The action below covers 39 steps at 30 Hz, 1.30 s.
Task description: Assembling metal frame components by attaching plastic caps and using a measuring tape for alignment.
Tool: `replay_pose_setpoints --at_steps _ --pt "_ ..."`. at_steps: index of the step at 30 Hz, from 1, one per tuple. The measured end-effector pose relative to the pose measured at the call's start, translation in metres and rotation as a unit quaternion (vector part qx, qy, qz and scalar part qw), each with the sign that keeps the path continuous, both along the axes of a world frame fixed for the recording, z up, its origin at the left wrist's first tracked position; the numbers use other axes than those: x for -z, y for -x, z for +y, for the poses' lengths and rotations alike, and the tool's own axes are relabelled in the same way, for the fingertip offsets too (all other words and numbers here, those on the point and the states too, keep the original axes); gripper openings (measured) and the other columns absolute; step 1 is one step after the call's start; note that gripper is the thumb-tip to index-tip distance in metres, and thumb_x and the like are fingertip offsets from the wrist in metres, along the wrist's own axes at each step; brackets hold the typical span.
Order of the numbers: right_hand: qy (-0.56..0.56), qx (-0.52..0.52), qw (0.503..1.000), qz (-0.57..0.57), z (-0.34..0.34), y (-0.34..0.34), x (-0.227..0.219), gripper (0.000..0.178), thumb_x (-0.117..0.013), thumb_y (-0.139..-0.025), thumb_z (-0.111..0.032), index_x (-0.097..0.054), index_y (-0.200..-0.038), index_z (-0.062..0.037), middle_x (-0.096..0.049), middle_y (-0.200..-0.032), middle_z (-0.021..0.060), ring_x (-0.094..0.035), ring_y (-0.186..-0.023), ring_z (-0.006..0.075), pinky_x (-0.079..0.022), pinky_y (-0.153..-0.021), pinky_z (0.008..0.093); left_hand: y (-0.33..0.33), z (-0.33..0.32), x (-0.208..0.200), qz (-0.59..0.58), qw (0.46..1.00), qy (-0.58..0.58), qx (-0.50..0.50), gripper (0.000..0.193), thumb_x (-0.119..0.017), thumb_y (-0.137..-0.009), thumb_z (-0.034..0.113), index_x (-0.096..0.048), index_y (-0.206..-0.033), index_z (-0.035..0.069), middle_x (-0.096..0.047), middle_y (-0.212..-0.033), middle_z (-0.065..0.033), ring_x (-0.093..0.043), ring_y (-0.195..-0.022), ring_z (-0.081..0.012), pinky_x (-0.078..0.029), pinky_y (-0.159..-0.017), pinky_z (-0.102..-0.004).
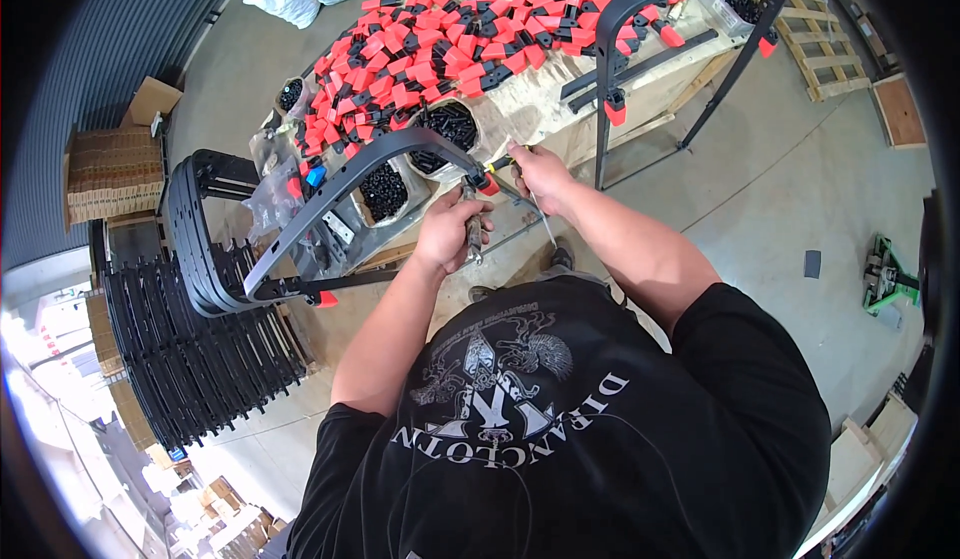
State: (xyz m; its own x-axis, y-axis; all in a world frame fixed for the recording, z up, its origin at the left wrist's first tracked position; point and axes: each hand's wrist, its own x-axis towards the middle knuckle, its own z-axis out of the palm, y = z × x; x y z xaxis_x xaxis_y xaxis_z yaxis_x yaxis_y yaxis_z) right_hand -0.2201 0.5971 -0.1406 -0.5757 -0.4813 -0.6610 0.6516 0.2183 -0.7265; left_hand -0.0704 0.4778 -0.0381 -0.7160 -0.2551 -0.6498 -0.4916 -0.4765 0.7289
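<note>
My left hand [452, 229] is closed around a grey metal hand tool [474, 237] whose exact kind I cannot make out. It is right under the end of a black curved frame [345, 174], beside a red-tipped black end piece [488, 185]. To its right, my right hand [541, 176] grips a screwdriver with a black and yellow handle [500, 164]. Its thin shaft slants down below the hand. Close to both hands, on the bench, stand a tub of black cylindrical parts [450, 127] and a tub of small black parts [383, 191].
A large heap of red and black plastic pieces [430, 54] covers the wooden bench [540, 99]. Another black frame [603, 59] stands at the right, by a wooden pallet [815, 34]. Stacked black frames [195, 344] and flat cardboard [115, 174] are at the left.
</note>
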Motion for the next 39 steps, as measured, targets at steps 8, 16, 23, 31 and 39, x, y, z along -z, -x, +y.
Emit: replay_pose_setpoints --at_steps 8,16,23,31,39 --pt "0.017 -0.11 0.959 0.262 0.015 0.018 -0.005 0.048 -0.06 -0.1 -0.041 -0.066 -0.115 0.0044 -0.071 -0.099 0.0174 -0.066 -0.074 0.026 -0.053 -0.072 0.0427 0.004 0.002 -0.001 0.012 0.999 -0.05 -0.017 0.03 -0.058 -0.097 0.007 -0.054 -0.125 -0.003 -0.067 -0.104 -0.0132 -0.067 -0.077 -0.0192 -0.056 -0.065 -0.0313" --pt "-0.095 -0.211 0.971 0.066 0.002 0.03 -0.055 0.053 -0.058 -0.099 -0.043 -0.067 -0.104 0.009 -0.069 -0.083 0.0189 -0.066 -0.067 0.0274 -0.052 -0.068 0.043 -0.002 0.018 0.076 -0.169 0.788 0.532 0.26 0.03 -0.065 -0.094 0.02 -0.061 -0.107 -0.007 -0.072 -0.089 -0.0151 -0.074 -0.09 -0.0246 -0.059 -0.073 -0.0386" --pt "-0.049 -0.225 0.958 0.17 0.01 0.044 -0.015 0.053 -0.059 -0.099 -0.046 -0.065 -0.107 0.0063 -0.066 -0.084 0.0158 -0.061 -0.059 0.0226 -0.048 -0.054 0.0378 0.013 -0.014 0.002 0.013 0.955 -0.29 -0.068 0.034 -0.06 -0.09 0.019 -0.058 -0.116 -0.005 -0.056 -0.072 -0.0026 -0.054 -0.058 -0.0186 -0.044 -0.054 -0.0304" --pt "-0.073 -0.163 0.981 0.082 0.007 0.031 -0.028 0.04 -0.059 -0.102 -0.036 -0.058 -0.111 0.0031 -0.064 -0.078 0.01 -0.061 -0.062 0.018 -0.048 -0.053 0.0347 0.02 -0.008 0.023 -0.108 0.967 0.04 0.229 0.033 -0.066 -0.088 0.023 -0.063 -0.106 -0.004 -0.069 -0.087 -0.0123 -0.07 -0.068 -0.0236 -0.054 -0.058 -0.0328" --pt "-0.141 -0.092 0.964 0.207 -0.017 0.006 -0.002 0.052 -0.062 -0.099 -0.038 -0.057 -0.119 0.0099 -0.07 -0.095 0.0202 -0.068 -0.077 0.0267 -0.053 -0.067 0.0402 0.005 -0.002 0.057 -0.077 0.911 0.282 0.291 0.029 -0.064 -0.088 0.018 -0.065 -0.106 -0.005 -0.074 -0.087 -0.0125 -0.069 -0.075 -0.0255 -0.053 -0.072 -0.0366"
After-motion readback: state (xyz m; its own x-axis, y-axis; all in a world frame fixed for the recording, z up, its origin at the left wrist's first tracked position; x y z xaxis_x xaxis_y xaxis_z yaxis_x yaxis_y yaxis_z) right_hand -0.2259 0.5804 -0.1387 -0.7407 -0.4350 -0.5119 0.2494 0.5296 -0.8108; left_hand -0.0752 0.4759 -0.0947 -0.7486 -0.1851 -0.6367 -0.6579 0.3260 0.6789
